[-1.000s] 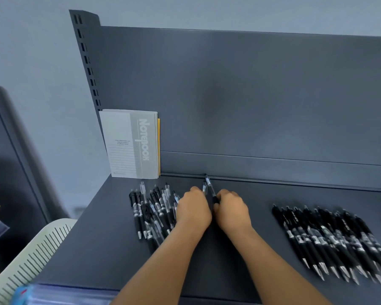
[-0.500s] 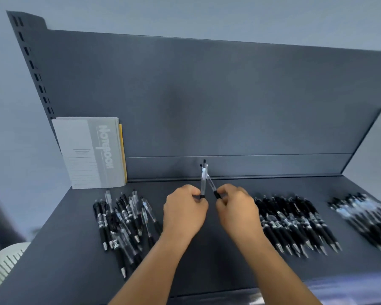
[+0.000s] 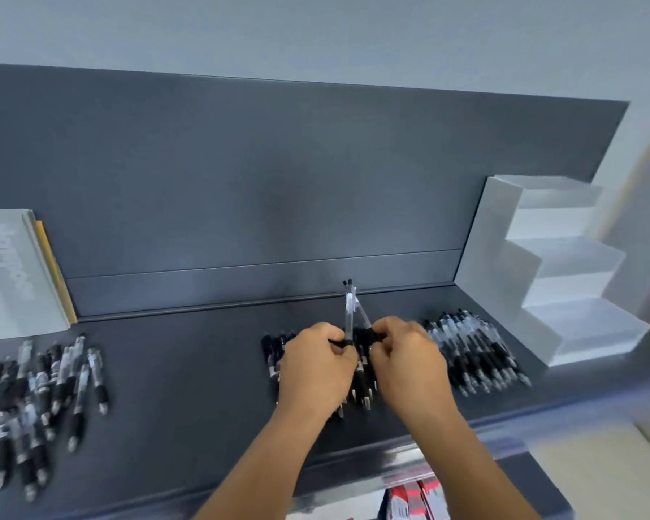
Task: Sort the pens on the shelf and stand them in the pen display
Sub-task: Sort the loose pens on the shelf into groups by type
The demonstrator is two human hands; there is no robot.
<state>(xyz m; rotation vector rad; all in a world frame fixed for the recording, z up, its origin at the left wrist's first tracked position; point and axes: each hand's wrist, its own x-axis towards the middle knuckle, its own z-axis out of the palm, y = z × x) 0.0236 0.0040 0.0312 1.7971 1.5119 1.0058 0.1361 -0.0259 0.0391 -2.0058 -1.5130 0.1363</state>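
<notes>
Both grips are closed on pens: my left hand (image 3: pixel 318 365) pinches one clear pen (image 3: pixel 349 313) upright, my right hand (image 3: pixel 409 364) pinches a second pen (image 3: pixel 363 313) tilted against it, tops touching. They hover over the middle pile (image 3: pixel 361 380) on the shelf (image 3: pixel 188 369). Another pile (image 3: pixel 473 350) lies just right, near the white stepped pen display (image 3: pixel 563 279) at the shelf's right end. A loose heap (image 3: pixel 38 399) sits far left below a notebook (image 3: pixel 12 272). Bare shelf lies between heap and hands, and the front edge (image 3: pixel 353 459) runs beneath my forearms.

Shelf (image 3: pixel 188 373): matt dark painted metal. Pen display (image 3: pixel 563 287): frosted translucent plastic, smooth. Pens (image 3: pixel 473 347): clear and black plastic, glossy. Notebook (image 3: pixel 8 272): matt paper cover.
</notes>
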